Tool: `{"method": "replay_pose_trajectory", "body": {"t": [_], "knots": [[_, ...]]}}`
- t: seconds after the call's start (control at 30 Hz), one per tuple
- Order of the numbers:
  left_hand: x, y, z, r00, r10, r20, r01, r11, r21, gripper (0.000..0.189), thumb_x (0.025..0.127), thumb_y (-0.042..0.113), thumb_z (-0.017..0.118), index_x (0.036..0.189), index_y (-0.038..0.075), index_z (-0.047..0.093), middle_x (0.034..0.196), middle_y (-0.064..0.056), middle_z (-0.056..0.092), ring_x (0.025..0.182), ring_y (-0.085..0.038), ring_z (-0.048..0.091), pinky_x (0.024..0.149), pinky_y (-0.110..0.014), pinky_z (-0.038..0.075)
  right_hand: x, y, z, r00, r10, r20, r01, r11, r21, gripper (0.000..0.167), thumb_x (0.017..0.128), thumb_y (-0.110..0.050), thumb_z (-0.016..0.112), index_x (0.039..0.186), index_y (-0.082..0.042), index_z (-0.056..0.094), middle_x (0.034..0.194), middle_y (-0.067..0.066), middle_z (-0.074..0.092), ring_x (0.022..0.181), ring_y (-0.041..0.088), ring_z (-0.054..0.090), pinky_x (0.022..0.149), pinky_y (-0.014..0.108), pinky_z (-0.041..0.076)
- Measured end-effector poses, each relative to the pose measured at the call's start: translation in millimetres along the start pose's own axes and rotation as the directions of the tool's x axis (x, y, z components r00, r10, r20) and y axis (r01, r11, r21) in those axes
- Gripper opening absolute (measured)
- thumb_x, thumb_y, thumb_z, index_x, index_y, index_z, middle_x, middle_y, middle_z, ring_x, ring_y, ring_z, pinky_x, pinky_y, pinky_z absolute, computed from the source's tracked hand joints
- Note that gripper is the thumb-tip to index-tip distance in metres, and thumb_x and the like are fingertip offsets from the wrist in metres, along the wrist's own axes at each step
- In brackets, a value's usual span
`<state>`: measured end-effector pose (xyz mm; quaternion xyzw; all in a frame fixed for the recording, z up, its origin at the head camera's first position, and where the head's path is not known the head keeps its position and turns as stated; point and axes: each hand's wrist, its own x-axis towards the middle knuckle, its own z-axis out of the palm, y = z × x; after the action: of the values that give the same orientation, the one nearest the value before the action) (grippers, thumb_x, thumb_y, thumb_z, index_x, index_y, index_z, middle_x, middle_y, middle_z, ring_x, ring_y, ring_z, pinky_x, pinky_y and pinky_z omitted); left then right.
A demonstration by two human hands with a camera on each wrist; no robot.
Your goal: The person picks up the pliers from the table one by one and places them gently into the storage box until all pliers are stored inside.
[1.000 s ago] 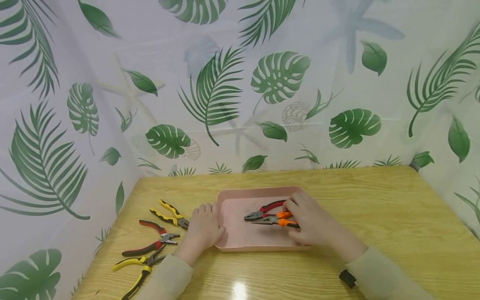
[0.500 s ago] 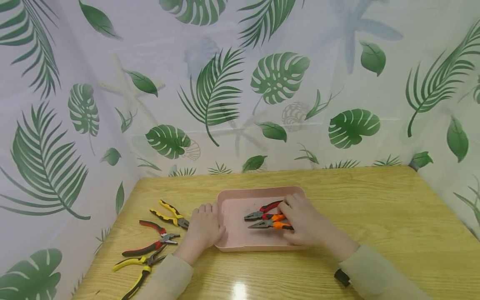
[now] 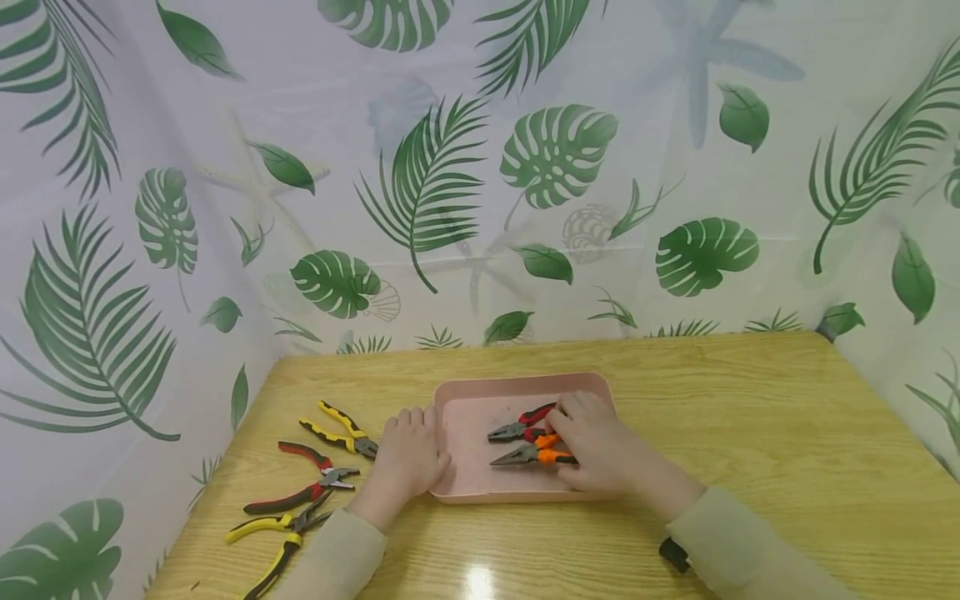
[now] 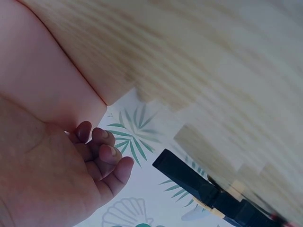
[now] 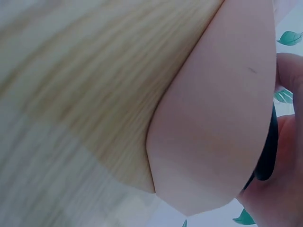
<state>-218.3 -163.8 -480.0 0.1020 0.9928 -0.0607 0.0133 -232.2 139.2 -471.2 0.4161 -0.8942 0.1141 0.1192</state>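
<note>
Gripping orange-black pliers (image 3: 525,455) by the handles, right hand (image 3: 600,446), nose pointing left; tray (image 3: 467,482) underneath, red-black pliers (image 3: 508,432) just beyond my grip. Left hand (image 3: 408,454), fingers relaxed, rests on the tray's left end, probably steadying it.

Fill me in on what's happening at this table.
A person's right hand grips orange-and-black long-nosed pliers in or just above a pink rectangular tray, beside red-and-black pliers. The left hand rests at the tray's left end. On the wood-grain table to the left lie a yellow-and-black pair, another red-and-black pair and a second yellow-and-black pair, handles spread.
</note>
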Motion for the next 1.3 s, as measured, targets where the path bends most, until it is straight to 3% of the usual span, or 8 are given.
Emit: {"method": "replay_pose_trajectory", "body": {"t": [0.33,0.77,1.0,1.3], "knots": [[-0.2,-0.3,-0.4,1.0,-0.002,0.001,0.002,1.0,-0.009,0.046,0.097,0.041,0.063,0.121,0.003,0.052,0.102,-0.012,0.057,0.095,-0.027,0.054,0.09,-0.044,0.049,7.8,-4.9,-4.9,0.994,-0.003,-0.107,0.012,0.997,0.081,0.032,0.07,-0.01,0.071,0.101,-0.011,0.06,0.095,-0.001,0.051,0.084,0.013,0.037,0.078,0.033,0.034],[-0.4,-0.7,2.2,1.0,0.005,-0.019,-0.005,1.0,-0.008,0.045,0.097,0.042,0.062,0.118,0.003,0.052,0.098,-0.011,0.055,0.09,-0.026,0.052,0.087,-0.043,0.049,3.7,-6.9,-3.7,0.998,0.042,-0.037,-0.039,0.996,0.078,0.033,0.074,-0.012,0.072,0.106,-0.01,0.063,0.1,-0.001,0.051,0.089,0.014,0.039,0.085,0.039,0.038],[0.0,-0.3,3.4,1.0,-0.001,-0.015,0.002,1.0,0.011,0.046,0.098,0.042,0.061,0.12,0.003,0.052,0.1,-0.012,0.056,0.093,-0.027,0.053,0.089,-0.044,0.049,1.3,-5.6,-2.1,0.998,0.039,-0.051,-0.035,0.997,0.066,0.034,0.072,-0.013,0.069,0.105,-0.011,0.063,0.098,-0.002,0.049,0.087,0.012,0.036,0.081,0.033,0.034],[-1.4,-0.1,4.5,1.0,0.001,-0.017,-0.001,1.0,0.006,0.048,0.098,0.042,0.062,0.123,0.002,0.052,0.102,-0.013,0.057,0.095,-0.028,0.054,0.091,-0.045,0.049,-3.2,-2.8,0.0,0.997,0.029,-0.068,-0.026,0.999,0.04,0.033,0.071,-0.013,0.068,0.103,-0.01,0.063,0.1,0.0,0.049,0.09,0.015,0.039,0.083,0.036,0.037]]}}
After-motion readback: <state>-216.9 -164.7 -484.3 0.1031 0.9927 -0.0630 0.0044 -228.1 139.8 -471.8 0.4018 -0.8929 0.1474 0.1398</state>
